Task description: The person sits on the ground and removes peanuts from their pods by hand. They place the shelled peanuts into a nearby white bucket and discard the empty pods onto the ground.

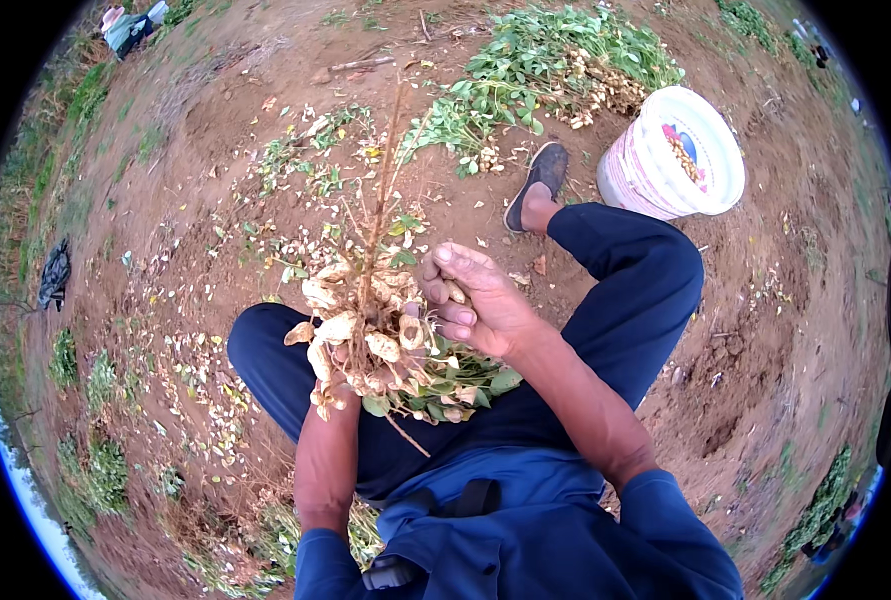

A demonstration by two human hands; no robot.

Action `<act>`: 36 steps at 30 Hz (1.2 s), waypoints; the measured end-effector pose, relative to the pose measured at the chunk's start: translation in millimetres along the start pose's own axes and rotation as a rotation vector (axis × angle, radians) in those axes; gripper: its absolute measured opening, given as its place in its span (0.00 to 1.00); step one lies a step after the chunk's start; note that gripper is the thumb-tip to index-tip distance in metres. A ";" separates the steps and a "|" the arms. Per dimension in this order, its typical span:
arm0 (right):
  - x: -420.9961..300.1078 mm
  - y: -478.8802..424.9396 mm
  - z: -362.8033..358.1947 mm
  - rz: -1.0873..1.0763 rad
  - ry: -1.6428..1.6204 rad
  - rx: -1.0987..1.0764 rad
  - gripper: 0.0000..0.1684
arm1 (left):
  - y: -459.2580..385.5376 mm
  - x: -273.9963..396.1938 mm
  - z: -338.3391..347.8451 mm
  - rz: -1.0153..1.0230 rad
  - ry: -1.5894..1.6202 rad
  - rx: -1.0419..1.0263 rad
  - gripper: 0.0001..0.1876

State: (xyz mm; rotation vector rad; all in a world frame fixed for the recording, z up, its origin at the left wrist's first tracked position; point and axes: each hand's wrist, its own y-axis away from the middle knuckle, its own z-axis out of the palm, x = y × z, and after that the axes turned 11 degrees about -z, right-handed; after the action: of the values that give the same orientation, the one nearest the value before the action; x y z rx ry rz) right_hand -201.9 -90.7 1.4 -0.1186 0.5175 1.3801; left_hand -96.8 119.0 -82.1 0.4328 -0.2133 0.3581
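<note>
A peanut plant (370, 315), with a thick cluster of pale pods around its roots, stands upright over my lap. My left hand (346, 394) grips it from below; most of that hand is hidden behind the pods. Close beside the cluster, on its right, is my right hand (483, 296), its fingers curled around a few loose peanut pods (455, 291). Green peanut leaves (445, 382) lie across my lap under both hands. The bare brown stem (385, 165) points away from me, beyond the pods.
A white plastic bucket (618, 176) with pods inside stands beyond my right knee. Heaped peanut plants (565, 60) lie ahead, near my foot (539, 187). Fallen leaves litter the soil. At far left are a dark bag (55, 274) and, farther off, a person (126, 31).
</note>
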 end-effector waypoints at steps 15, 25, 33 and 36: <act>-0.1 -24.4 8.3 -0.005 0.277 -0.079 0.12 | -3.0 1.5 10.6 0.099 -0.327 0.152 0.27; 2.7 -3.8 17.9 -0.183 0.304 -0.149 0.21 | -2.3 4.7 14.7 0.119 -0.377 0.182 0.24; -12.3 2.0 30.5 -0.219 0.678 -0.220 0.24 | 0.9 6.0 26.9 0.128 -0.485 0.229 0.22; -8.6 -5.2 20.4 -0.312 0.694 -0.226 0.22 | -3.6 -0.4 38.1 0.138 -0.799 0.284 0.21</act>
State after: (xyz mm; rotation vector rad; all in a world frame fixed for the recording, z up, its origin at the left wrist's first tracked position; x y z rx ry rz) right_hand -192.0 -91.9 21.9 -0.8483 0.8712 1.0626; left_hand -100.6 98.9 -49.7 0.8332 -0.9817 0.3372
